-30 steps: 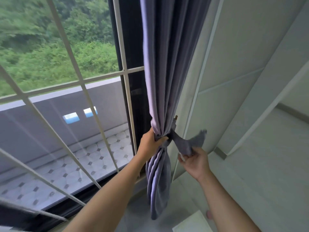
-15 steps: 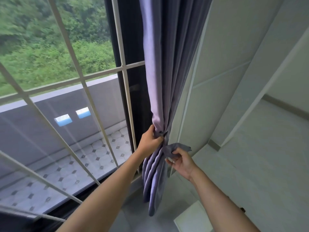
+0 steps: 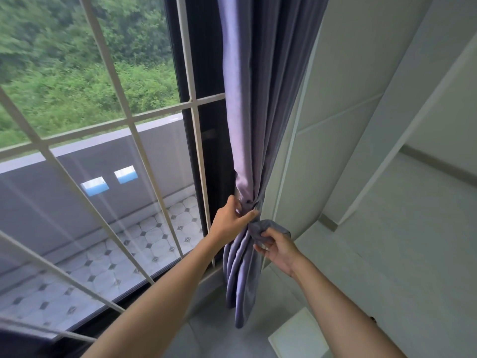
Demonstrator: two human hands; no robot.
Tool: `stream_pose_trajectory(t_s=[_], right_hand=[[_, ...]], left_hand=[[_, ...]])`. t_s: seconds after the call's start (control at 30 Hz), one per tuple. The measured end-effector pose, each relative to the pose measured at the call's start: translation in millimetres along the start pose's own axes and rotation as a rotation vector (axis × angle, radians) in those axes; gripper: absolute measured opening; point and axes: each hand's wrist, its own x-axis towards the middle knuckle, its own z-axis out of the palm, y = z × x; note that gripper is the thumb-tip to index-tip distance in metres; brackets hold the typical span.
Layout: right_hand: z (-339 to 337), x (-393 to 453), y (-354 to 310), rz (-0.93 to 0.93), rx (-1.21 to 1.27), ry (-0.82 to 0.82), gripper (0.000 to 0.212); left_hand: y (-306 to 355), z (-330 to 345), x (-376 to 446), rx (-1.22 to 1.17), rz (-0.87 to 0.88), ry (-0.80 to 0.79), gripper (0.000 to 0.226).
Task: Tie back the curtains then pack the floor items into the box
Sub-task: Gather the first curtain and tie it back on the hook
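Nearest the camera, two bare forearms reach up toward the curtain [image 3: 247, 140], which serves here as the landmark. Just right of the curtain's gathered waist and a little below it, the right hand [image 3: 277, 248] has its fingers curled round the loose end of a grey tie-back band [image 3: 268, 227], pinching the folded cloth. On the curtain's left side at the waist, the left hand [image 3: 231, 218] grips the bunched folds, thumb across the front, holding the fabric squeezed into a narrow neck. Below that neck the curtain hangs free in loose pleats above the floor [image 3: 211, 339].

Low and to the right of the curtain's hem, a pale flat corner [image 3: 296, 334] shows on the floor; whether it is the box or a lid cannot be told. No other floor items show in this view.

Behind the curtain to its left stand the dark window frame [image 3: 180, 99] and white grille bars [image 3: 160, 113], with a tiled balcony and greenery beyond. To its right rises a pale wall [image 3: 343, 120].

The step in hand looks like the first one, binding the curtain. The next move probably calls for carrying the band's end round the neck and fastening it, while the left hand keeps the folds bunched. Packing appears not yet begun.
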Motion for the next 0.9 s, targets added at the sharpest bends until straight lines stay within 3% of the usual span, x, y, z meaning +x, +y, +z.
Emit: stream_pose_trajectory(t_s=[0.17,0.33,0.47,0.57,0.67,0.77,0.9], right_hand=[[-0.9,-0.3,0.0,0.009,0.025,-0.024,0.012],[-0.1,-3.5,17.2,0.098,0.223,-0.089,0.028],[-11.4,-0.7,27.1,0.18,0.32,0.011,0.042],[-11.1,8.9,25.4,0.081,0.015,0.287,0.044],[0.2,12.0,10.1,-0.274,-0.505,0.496,0.06],[15.9,13.3,-8.0,-0.523,-0.736,0.432,0.067],[25.2,17.4,-10.7,-0.475,-0.744,0.143,0.072]], left_hand=[[5.1,-2.0,0.9,0.221,0.087,-0.015,0.042],[3.1,-5.8,6.5,0.298,0.093,-0.031,0.017],[6.3,-11.3,7.0,0.388,0.12,-0.044,0.008],[5.1,-12.3,7.0,0.399,0.121,-0.042,0.013],[3.4,-12.3,7.7,0.402,0.126,-0.019,0.023],[2.0,-12.5,8.9,0.376,0.133,-0.046,0.024],[-3.2,-16.1,6.6,0.401,0.18,-0.049,0.024]])
